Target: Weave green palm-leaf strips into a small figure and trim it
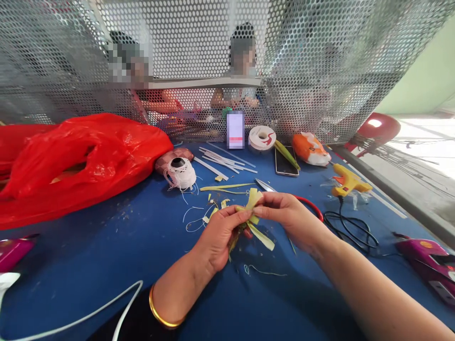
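Note:
In the middle of the table, my left hand point(224, 229) is closed around a small bundle of pale yellow-green strips, leaf-like or ribbon-like. My right hand point(289, 215) pinches the upper part of this bundle with thumb and index finger. One wide strip point(253, 198) stands up between the fingertips, and another loose strip point(263, 237) hangs out to the lower right. Brownish stalk-like material point(232, 242) shows below my left fingers; the core is hidden by them. Just beyond my hands lie red-handled scissors point(265, 185) and thin yellow-green strips point(227, 187).
A red plastic bag point(88, 156) fills the left. Behind my hands are a white string ball point(181, 173), white sticks point(223, 158), a ribbon spool point(262, 137) and a phone point(287, 161). A yellow glue gun point(350, 182) with black cord lies right. People sit beyond the perforated metal screen point(192, 42).

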Motion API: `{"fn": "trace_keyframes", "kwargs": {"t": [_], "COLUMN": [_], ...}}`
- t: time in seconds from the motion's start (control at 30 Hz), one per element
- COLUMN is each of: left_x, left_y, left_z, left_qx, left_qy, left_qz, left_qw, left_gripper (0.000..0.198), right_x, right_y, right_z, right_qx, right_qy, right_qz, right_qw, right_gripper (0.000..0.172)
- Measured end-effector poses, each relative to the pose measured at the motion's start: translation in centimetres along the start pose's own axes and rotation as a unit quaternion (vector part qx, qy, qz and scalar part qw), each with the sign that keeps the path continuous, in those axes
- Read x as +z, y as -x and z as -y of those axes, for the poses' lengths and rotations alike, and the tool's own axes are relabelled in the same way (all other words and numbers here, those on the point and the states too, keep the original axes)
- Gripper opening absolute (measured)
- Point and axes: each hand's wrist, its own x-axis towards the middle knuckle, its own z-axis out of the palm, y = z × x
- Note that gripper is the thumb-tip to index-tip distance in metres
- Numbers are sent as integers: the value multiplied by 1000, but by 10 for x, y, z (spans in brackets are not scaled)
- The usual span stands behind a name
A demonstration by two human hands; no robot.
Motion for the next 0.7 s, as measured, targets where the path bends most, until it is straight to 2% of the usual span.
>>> {"fn": "trace_keyframes", "kwargs": {"t": [0.2, 0.37, 0.57, 0.7], "left_x": [-1, -1, -3, -3], "left_y": [0, -2, -1, 0], "left_z": [1, 1, 1, -1], "left_qx": [-9, 14, 25, 25], "left_qy": [35, 74, 61, 40], "left_qz": [-11, -24, -33, -28], "left_qw": [999, 997, 997, 999], "left_gripper": [26, 22, 21, 20], "right_x": [-2, 2, 8, 7], "right_y": [-1, -1, 2, 1], "right_z": [-3, -3, -7, -9], "right_qx": [-3, -32, -88, -101], "right_qy": [-9, 20, 98, 123], "right_qz": [18, -23, -66, -70], "right_qw": [1000, 999, 989, 985], "right_gripper": [24, 33, 26, 22]}}
